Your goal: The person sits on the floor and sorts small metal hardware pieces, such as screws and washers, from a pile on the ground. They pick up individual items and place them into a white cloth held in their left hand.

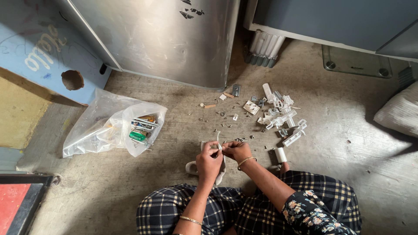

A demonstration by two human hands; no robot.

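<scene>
Both my left hand [208, 160] and right hand [236, 150] pinch a small white part [219, 146]; assembly under way; white pieces [281, 115] lie beyond it; bag [113, 124] lies left; next: steady alignment.

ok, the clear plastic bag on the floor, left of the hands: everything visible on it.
The plastic bag is clear, thin and crumpled, lying on its side on the concrete floor, mouth open toward the person. Inside show several tools, among them a green-handled screwdriver and some metal pieces; the rest is blurred by the film. Neither hand touches it. Its far edge lies near the blue panel.
</scene>
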